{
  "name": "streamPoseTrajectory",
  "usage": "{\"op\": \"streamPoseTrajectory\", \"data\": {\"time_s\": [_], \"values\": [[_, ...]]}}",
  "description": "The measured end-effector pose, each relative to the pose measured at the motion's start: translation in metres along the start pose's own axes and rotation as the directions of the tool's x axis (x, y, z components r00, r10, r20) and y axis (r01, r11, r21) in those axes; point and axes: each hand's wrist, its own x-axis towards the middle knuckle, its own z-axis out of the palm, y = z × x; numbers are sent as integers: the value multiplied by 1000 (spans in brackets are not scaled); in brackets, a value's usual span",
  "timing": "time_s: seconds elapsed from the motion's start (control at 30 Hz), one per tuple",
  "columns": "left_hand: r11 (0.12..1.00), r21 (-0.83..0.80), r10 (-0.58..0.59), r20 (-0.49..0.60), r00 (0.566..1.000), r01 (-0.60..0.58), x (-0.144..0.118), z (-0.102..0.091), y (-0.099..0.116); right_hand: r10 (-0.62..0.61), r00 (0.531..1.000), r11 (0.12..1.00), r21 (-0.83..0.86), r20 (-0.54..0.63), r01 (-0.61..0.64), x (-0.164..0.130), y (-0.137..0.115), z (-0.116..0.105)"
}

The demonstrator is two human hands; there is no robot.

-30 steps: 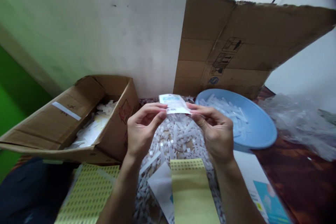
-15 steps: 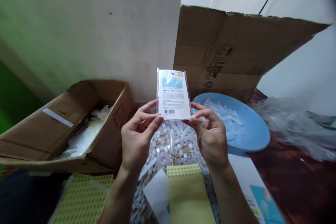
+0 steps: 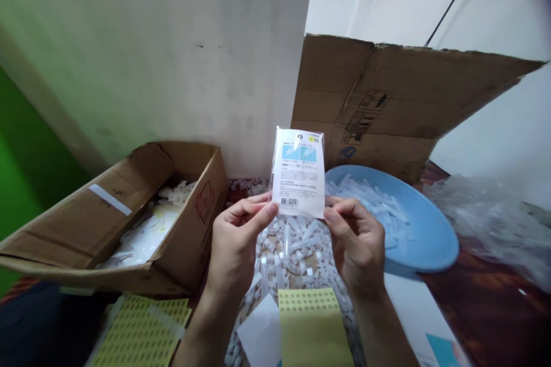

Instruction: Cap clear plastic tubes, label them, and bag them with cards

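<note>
A small clear plastic packet with a printed white card [image 3: 300, 175] inside is held up in front of me, its barcode side facing me. My left hand [image 3: 241, 235] pinches its lower left corner between thumb and fingers. At the lower right corner, my right hand [image 3: 357, 235] grips it the same way. Beneath both hands lies a heap of small clear plastic pieces [image 3: 297, 246]. Closer to me are a yellow sticker sheet [image 3: 314, 327], partly peeled bare, and a white card [image 3: 262, 330].
On the left stands an open cardboard box [image 3: 193, 241] with white pieces inside. A blue basin [image 3: 434, 241] of translucent strips sits at right, before an upright cardboard sheet [image 3: 400, 103]. Another yellow sticker sheet [image 3: 142, 332], a printed card [image 3: 417, 304] and crumpled clear plastic [image 3: 495, 218] lie around.
The packet and both hands appear slightly lower and further right, and the whole scene has shifted the same way with the camera. Both hands keep their hold on the packet.
</note>
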Motion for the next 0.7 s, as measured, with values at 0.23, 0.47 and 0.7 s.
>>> {"op": "streamPoseTrajectory", "data": {"time_s": [0.23, 0.47, 0.7], "values": [[990, -66, -129, -17, 992, 128, -3, 1, 0, -34, 999, 999, -37, -26, 33, -2, 4, -1], [979, -118, -165, -2, 986, 164, -5, 6, -1, -13, 995, 999, -44, -96, 9, 0, 4, -1], [985, -61, -159, 26, 987, 161, -9, 10, -9, 77, 980, 991, 126, -186, -54, 7, 6, 3]]}}
